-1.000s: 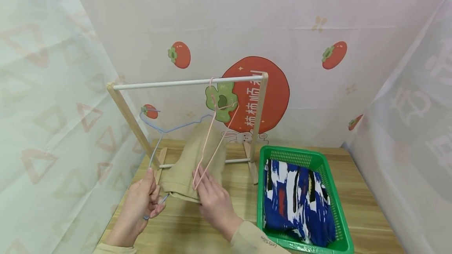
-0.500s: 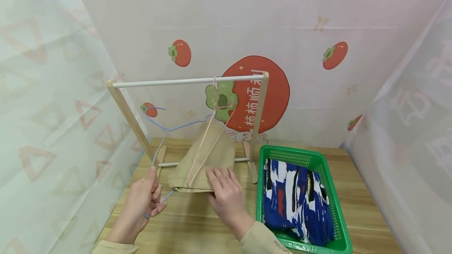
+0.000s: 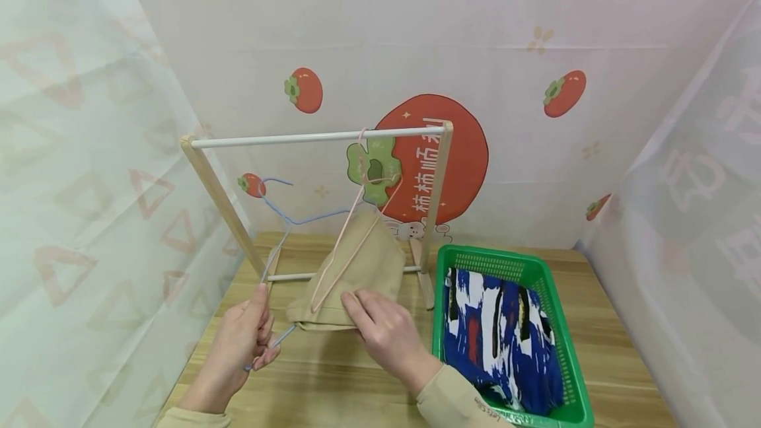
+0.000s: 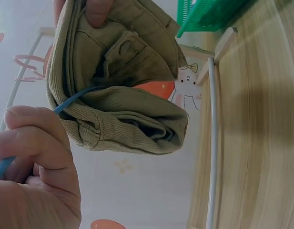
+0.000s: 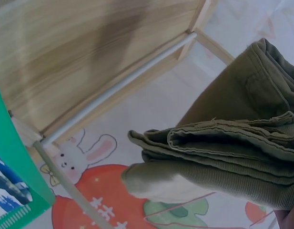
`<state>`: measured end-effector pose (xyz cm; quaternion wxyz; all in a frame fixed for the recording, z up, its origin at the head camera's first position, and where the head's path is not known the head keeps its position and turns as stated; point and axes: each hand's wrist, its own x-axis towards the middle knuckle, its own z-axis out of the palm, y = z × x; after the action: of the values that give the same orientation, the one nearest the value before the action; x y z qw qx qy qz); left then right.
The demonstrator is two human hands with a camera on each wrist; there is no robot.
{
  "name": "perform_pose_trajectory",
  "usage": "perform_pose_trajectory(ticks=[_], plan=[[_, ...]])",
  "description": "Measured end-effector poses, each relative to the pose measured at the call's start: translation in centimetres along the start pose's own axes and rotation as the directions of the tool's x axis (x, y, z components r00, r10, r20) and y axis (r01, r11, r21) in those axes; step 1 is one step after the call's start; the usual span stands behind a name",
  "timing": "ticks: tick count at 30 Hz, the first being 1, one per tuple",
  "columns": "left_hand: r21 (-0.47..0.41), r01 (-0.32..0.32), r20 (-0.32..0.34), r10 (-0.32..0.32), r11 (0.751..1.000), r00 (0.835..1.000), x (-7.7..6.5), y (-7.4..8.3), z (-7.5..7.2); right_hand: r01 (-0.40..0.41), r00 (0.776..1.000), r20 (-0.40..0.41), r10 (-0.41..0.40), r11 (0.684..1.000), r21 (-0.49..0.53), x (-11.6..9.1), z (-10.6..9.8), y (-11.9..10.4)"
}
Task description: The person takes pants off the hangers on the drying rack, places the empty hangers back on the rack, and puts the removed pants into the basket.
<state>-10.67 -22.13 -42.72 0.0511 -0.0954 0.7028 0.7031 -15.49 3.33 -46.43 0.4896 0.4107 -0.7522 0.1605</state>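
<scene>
My left hand [image 3: 240, 342] grips a blue wire hanger [image 3: 285, 335] by its near end, its hook raised to the left. Folded khaki trousers [image 3: 368, 256] lie over this hanger; in the left wrist view the blue wire enters the folds of the trousers [image 4: 142, 119]. My right hand [image 3: 389, 335] pinches their near edge, with a fingertip [image 4: 96, 12] showing on the cloth in the left wrist view. A pink hanger [image 3: 349, 223] hangs from the rack's rod, slanting in front of the trousers. The layered folds of the trousers [image 5: 223, 176] fill the right wrist view's right side.
A small rack with a white top rod [image 3: 267, 141] and wooden posts [image 3: 220, 200] stands on the wood-grain table [image 3: 321, 388]. To the right, a green basket [image 3: 440, 322] holds a blue and white patterned cloth [image 3: 505, 349]. Printed sheets [image 3: 475, 25] hang around the table.
My right hand has slid right along the trousers' edge and out from behind the pink hanger. The trousers and the blue hanger have shifted right. My left hand keeps its grip.
</scene>
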Motion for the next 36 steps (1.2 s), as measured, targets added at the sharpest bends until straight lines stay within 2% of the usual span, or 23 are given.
perform_pose_trajectory(ticks=[6, 13, 20, 28, 33, 36], plan=[[0.046, -0.009, -0.002, 0.009, 0.999, 1.0, 0.3, 0.0, 0.1, 0.03, 0.999, -0.022, -0.03, 1.0, -0.004, 0.4, -0.7, 0.6], [0.066, 0.005, -0.029, -0.003, 0.998, 1.0, 0.8, -0.3, -0.1, 0.018, 0.999, -0.044, -0.019, 1.0, -0.015, 0.8, -1.5, 1.4], [0.088, 0.012, -0.031, -0.009, 0.996, 0.999, 1.3, -0.5, -0.1, -0.016, 1.0, -0.024, 0.015, 1.0, -0.017, 0.7, -2.1, 2.0], [0.179, 0.007, -0.04, 0.0, 0.984, 0.999, 1.5, -0.8, -0.3, -0.059, 0.994, -0.085, 0.062, 0.997, 0.047, 1.1, -2.4, 2.6], [0.244, 0.01, -0.073, 0.008, 0.97, 0.997, 2.0, -1.2, -0.9, -0.114, 0.985, -0.119, 0.123, 0.99, 0.079, 1.6, -3.2, 3.2], [0.279, 0.006, -0.097, 0.022, 0.96, 0.995, 2.1, -1.5, -1.4, -0.12, 0.985, -0.113, 0.131, 0.988, 0.096, 2.1, -3.7, 3.7]])
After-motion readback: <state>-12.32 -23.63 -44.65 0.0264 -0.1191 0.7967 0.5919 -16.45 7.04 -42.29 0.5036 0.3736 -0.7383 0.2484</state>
